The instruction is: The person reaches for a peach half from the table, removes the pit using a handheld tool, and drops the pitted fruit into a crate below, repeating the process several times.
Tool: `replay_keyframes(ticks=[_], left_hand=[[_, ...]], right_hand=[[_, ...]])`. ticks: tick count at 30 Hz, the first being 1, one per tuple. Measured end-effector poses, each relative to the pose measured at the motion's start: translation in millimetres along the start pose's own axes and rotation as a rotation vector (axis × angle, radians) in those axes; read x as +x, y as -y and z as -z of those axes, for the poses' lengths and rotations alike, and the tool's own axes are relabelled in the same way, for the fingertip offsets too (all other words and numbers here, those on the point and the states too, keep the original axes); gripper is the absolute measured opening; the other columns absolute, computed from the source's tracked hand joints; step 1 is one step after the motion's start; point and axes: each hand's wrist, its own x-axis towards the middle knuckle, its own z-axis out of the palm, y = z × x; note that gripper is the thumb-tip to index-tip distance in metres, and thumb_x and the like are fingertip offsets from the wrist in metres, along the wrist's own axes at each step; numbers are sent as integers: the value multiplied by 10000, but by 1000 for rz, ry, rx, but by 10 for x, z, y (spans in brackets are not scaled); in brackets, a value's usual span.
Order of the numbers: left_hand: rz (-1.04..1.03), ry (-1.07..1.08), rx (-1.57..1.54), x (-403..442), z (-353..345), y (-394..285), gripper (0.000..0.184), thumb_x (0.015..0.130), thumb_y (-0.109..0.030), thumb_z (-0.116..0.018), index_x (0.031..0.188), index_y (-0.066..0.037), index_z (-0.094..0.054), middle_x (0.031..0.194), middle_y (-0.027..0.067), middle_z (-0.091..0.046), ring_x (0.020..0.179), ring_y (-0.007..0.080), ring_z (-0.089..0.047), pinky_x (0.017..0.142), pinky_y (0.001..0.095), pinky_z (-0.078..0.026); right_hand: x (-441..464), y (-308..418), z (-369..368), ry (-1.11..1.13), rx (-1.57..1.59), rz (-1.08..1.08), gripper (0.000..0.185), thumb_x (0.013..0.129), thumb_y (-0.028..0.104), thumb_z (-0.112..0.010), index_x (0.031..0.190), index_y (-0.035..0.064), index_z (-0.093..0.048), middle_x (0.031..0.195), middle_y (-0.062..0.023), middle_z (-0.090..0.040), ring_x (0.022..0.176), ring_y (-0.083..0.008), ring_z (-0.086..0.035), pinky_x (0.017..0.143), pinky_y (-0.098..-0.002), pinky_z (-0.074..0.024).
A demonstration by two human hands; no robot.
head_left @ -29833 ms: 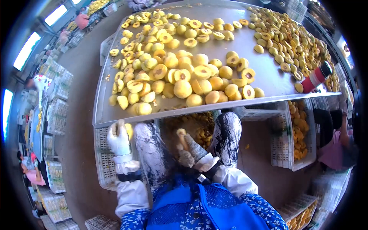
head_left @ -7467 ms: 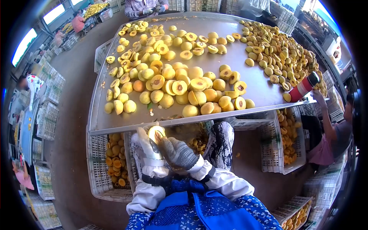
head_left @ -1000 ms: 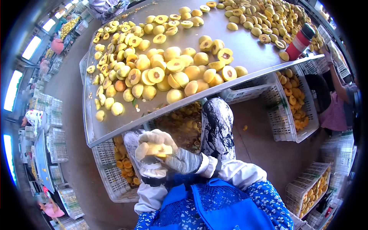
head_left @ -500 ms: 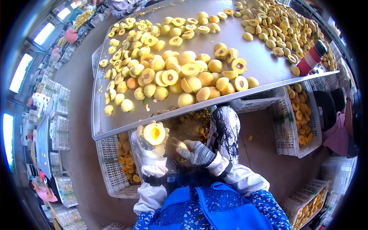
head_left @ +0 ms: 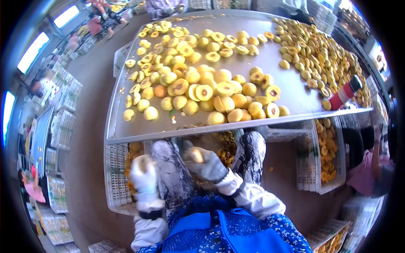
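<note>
My left hand (head_left: 144, 172), in a pale glove, is smeared by motion beside the inner edge of the white crate (head_left: 117, 179) at my left, which holds yellow peach halves (head_left: 130, 162). Whether anything is in its fingers does not show. My right hand (head_left: 206, 163), in a grey knitted glove, is closed between my knees; what it grips is blurred and I cannot make it out. Pits and scraps (head_left: 225, 147) lie below it under the table edge. On the metal table (head_left: 143, 131), halved and whole-looking yellow peaches (head_left: 203, 92) are heaped in front of me.
A larger pile of peach halves (head_left: 320, 55) covers the table's right side, with a red flask (head_left: 344, 95) at its edge. Another filled crate (head_left: 310, 164) stands at the right, near a person in pink (head_left: 367, 173). Another person (head_left: 166, 7) sits across the table.
My left hand has moved left and down toward the left crate; the pitted peach half it held up is out of sight. My right hand stays between my knees. The view has shifted.
</note>
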Motion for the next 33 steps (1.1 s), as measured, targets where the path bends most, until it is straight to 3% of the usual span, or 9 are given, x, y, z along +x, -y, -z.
replay_keyframes(ticks=[3,5,7,9,14,17,21,25,33], left_hand=[[-353,-36,974,355,818,348,349,768,-230,-683,1046,-36,-601,1018,123,-634,953,316,-597,817,426,-476],[-620,-85,1088,701,730,65,440,760,-259,-681,1124,-45,-561,1196,144,-551,1051,349,-541,877,456,-442],[-533,77,816,1181,321,-184,559,772,-326,-677,1224,-49,-498,1264,170,-489,1061,378,-536,887,469,-446],[-461,343,803,1624,-191,-331,665,784,-373,-679,1309,-57,-420,1264,184,-491,1100,375,-527,912,449,-447],[-449,656,1024,2259,-905,153,686,776,-444,-691,1289,-66,-438,1235,202,-522,1090,329,-564,903,371,-463],[-167,769,647,2221,-756,55,601,818,-398,-669,1257,-46,-458,1125,165,-593,962,273,-621,790,330,-502],[331,675,-799,1496,-423,-162,404,909,-354,-535,1146,-28,-514,929,112,-644,618,194,-620,467,259,-458],[430,595,-1032,964,-518,-149,546,946,-492,-393,1112,0,-562,793,170,-652,547,254,-619,421,278,-465],[386,623,-1140,292,-753,-309,499,955,-424,-424,1136,28,-533,926,196,-639,785,264,-639,658,345,-548]], right_hand=[[-63,-586,44,-158,202,-181,142,838,101,-664,947,73,-578,805,36,-547,705,-68,-489,626,-234,-439],[-156,-885,-45,-93,131,-254,224,828,117,-686,1010,69,-565,805,32,-545,702,-71,-494,608,-236,-433],[-139,-857,-96,54,-361,-262,380,875,362,-619,1038,32,-524,789,-214,-611,723,-372,-615,654,-428,-474],[-91,-988,-100,89,-347,-246,448,864,412,-609,1063,23,-509,793,-250,-611,753,-457,-597,652,-473,-472],[57,-920,119,-32,-349,99,311,889,243,-578,1110,38,-506,891,-246,-597,776,-439,-584,645,-474,-464],[62,-729,181,-62,-264,7,251,904,197,-548,1108,58,-504,905,-242,-588,790,-439,-579,631,-469,-459],[143,-537,203,-22,-692,264,216,890,163,-518,1079,57,-521,822,-211,-563,661,-400,-578,531,-436,-451],[253,-49,-59,-176,-795,587,219,945,290,-490,1024,92,-536,615,-209,-542,526,-412,-546,447,-493,-392],[169,45,-121,-78,-799,255,255,894,180,-514,1117,62,-543,874,-212,-545,569,-370,-572,455,-470,-425]])
